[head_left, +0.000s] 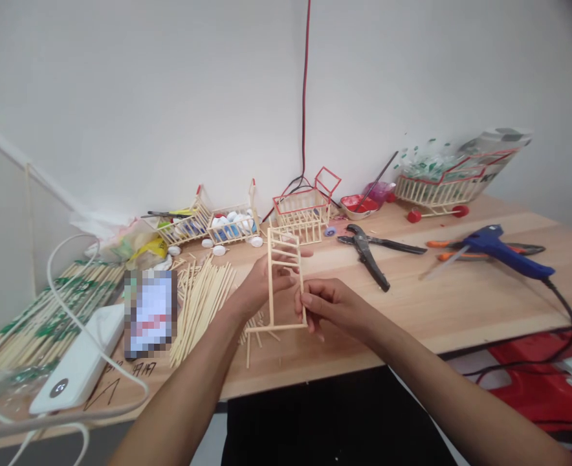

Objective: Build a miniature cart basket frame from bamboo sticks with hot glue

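A small frame of pale wooden sticks (271,291), with short rungs across its upper part and a longer stick along its foot, is held up over the table's near side. My right hand (327,305) is closed in a pinch on the lower right upright. Behind the frame, my left hand (261,281) grips it around the rungs, with the thumb below and a finger reaching past the right upright. The sticks partly cover those left fingers. Loose cut sticks (203,304) lie in a pile left of my left hand.
Stick-built carts (232,223) line the wall, one red-rimmed (300,200), another loaded (436,188). Right of my hands lie black-handled pliers (363,252) and a blue glue gun (502,249). A phone (150,310), white power bank (79,359) with cable and bundled sticks (67,298) occupy the left.
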Tool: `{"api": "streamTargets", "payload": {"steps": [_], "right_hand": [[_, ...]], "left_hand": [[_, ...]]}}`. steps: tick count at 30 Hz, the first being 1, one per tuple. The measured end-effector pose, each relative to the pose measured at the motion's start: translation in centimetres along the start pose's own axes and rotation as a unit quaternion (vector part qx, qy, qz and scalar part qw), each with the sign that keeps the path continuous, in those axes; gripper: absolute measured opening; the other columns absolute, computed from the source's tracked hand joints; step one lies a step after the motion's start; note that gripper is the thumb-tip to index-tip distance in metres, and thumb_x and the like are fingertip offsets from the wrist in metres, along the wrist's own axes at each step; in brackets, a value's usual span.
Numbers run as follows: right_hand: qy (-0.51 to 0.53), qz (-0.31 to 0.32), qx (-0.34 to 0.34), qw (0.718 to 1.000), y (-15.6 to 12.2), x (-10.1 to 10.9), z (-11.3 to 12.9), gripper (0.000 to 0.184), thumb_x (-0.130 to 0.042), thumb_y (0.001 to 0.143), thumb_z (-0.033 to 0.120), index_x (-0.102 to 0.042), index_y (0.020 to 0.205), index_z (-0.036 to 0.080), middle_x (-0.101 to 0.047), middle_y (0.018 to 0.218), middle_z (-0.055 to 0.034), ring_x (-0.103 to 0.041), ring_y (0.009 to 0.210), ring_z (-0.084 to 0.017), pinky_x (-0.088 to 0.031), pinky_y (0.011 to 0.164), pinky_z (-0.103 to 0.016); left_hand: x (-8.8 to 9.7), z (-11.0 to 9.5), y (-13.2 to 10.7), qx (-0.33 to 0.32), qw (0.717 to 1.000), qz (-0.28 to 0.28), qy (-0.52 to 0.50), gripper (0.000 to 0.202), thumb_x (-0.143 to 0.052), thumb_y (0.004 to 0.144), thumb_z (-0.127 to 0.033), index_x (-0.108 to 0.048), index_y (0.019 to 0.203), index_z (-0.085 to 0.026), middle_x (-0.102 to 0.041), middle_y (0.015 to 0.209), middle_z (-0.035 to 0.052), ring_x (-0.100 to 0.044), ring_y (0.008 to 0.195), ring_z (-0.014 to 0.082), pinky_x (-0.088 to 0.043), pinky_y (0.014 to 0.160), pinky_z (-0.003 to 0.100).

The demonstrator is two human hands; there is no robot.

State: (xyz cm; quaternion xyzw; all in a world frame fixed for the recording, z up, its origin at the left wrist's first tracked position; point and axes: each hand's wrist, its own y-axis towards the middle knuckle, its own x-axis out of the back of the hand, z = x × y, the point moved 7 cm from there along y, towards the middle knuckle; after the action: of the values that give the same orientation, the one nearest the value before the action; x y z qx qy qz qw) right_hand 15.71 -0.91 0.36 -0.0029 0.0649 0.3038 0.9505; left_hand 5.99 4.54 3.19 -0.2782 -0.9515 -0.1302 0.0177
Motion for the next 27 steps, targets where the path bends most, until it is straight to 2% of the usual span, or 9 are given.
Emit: {"api": "streamTargets", "payload": {"steps": [3,6,8,12,19,27], "right_hand": [[0.019,-0.034,0.017,0.999,0.0,0.8,0.0,0.034,-0.059,0.086,0.049,-0.062,0.081,0.015,-0.060,0.064,0.0003,-0.056,0.052,-0.008,-0.045,0.046,-0.018],[0.038,-0.055,0.022,0.998,0.0,1.5,-0.2,0.032,-0.060,0.086,0.047,-0.062,0.081,0.015,-0.060,0.064,0.0001,-0.057,0.054,-0.009,-0.046,0.046,-0.018],[0.048,-0.063,0.023,0.997,0.0,1.7,-0.4,0.032,-0.060,0.086,0.047,-0.062,0.081,0.015,-0.059,0.062,0.0004,-0.056,0.053,-0.008,-0.046,0.046,-0.018],[0.069,-0.068,0.036,0.995,0.1,1.9,-0.5,0.030,-0.060,0.087,0.045,-0.061,0.080,0.015,-0.059,0.060,0.0009,-0.054,0.050,-0.007,-0.044,0.045,-0.017],[0.100,-0.104,0.053,0.988,0.0,2.6,-0.1,0.028,-0.060,0.087,0.044,-0.061,0.080,0.016,-0.056,0.058,0.0021,-0.050,0.047,-0.006,-0.040,0.043,-0.016],[0.124,-0.154,0.074,0.978,-0.2,3.4,0.3,0.028,-0.062,0.085,0.044,-0.059,0.079,0.017,-0.054,0.056,0.0030,-0.047,0.045,-0.006,-0.038,0.043,-0.017]], "left_hand": [[-0.1,0.5,0.0,0.024,1.000,0.002,-0.012,0.036,-0.074,0.072,-0.030,-0.067,0.105,-0.015,-0.068,0.097,0.0099,-0.062,0.082,0.0171,-0.048,0.076,0.029],[0.7,0.7,0.0,0.044,0.998,-0.045,-0.009,0.030,-0.074,0.073,-0.034,-0.070,0.095,-0.015,-0.064,0.075,0.0034,-0.058,0.071,0.0136,-0.045,0.068,0.025],[1.4,0.6,-0.1,0.039,0.996,-0.081,-0.003,0.027,-0.072,0.075,-0.037,-0.071,0.091,-0.015,-0.060,0.068,0.0009,-0.054,0.064,0.0111,-0.042,0.064,0.023],[2.5,0.5,-0.3,0.014,0.992,-0.127,-0.004,0.024,-0.069,0.079,-0.038,-0.071,0.082,-0.014,-0.056,0.063,-0.0008,-0.046,0.059,0.0084,-0.036,0.059,0.022],[3.4,0.4,-0.4,-0.004,0.983,-0.175,-0.057,0.020,-0.068,0.080,-0.034,-0.067,0.076,-0.014,-0.055,0.061,-0.0018,-0.045,0.057,0.0073,-0.034,0.058,0.020],[6.2,-0.3,-0.9,-0.055,0.940,-0.272,-0.196,0.021,-0.075,0.073,-0.031,-0.065,0.075,-0.012,-0.049,0.054,-0.0032,-0.043,0.052,0.0066,-0.035,0.052,0.018]]}}
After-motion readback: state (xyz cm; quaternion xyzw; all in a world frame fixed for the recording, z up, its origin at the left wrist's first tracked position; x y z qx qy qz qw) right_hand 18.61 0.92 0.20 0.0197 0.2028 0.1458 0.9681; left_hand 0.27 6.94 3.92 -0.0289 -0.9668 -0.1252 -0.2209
